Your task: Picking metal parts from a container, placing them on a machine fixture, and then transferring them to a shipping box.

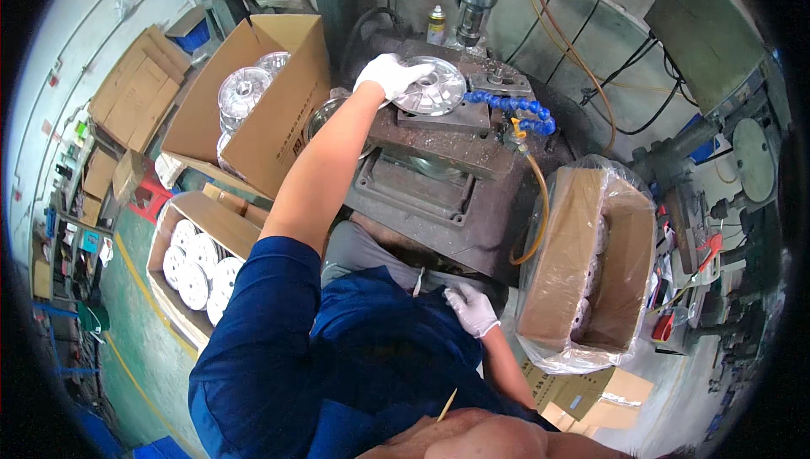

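My left hand [392, 76], in a white glove, is closed on a round silver metal disc [434, 92] with a raised hub. The disc is at the block-shaped metal fixture [439, 143] under the machine spindle [474, 12]; I cannot tell whether it rests there. Beside my left forearm, another shiny round metal part [319, 118] is partly hidden. My right hand [472, 309], also in a white glove, lies against my lap with its fingers stretched out, holding nothing. A blue segmented coolant hose [510, 103] points at the disc from the right.
At left stand a tall cardboard box [283, 113] of shiny discs and a lower box [156, 269] of pale discs. To the right is a plastic-lined box [544, 290] with discs along its divider. A yellow hose [542, 206] hangs near it. Behind the fixture stands a spray can [436, 25].
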Demonstrator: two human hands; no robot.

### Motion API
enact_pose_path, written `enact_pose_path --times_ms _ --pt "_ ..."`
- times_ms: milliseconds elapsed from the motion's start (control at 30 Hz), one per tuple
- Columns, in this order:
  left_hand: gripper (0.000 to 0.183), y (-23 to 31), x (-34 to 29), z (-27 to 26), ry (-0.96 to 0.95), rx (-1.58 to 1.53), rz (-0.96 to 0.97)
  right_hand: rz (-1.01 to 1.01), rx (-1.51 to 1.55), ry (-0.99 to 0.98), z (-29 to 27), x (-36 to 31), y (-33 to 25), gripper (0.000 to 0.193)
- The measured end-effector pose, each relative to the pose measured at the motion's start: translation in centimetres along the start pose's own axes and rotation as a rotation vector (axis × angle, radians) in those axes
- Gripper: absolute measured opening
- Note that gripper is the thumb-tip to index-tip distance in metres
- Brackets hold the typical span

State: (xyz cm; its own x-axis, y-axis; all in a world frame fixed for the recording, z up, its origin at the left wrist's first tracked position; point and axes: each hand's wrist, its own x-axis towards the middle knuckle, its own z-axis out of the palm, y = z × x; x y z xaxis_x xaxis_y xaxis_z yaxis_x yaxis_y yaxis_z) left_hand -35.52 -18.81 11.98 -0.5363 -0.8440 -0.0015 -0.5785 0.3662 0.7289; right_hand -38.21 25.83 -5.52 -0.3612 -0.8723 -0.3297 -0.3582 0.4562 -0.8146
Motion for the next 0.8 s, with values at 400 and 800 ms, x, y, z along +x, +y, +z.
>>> enact_pose_path --times_ms 400,800 --pt "0.073 -0.5 0.0 0.2 0.021 -0.017 0.051 0.045 -0.032 -0.001 0.4 0.2 0.0 0.047" --pt "0.087 -0.8 0.5 0.2 -0.028 0.092 0.000 -0.024 -0.175 0.042 -0.4 0.3 -2.5 0.042"
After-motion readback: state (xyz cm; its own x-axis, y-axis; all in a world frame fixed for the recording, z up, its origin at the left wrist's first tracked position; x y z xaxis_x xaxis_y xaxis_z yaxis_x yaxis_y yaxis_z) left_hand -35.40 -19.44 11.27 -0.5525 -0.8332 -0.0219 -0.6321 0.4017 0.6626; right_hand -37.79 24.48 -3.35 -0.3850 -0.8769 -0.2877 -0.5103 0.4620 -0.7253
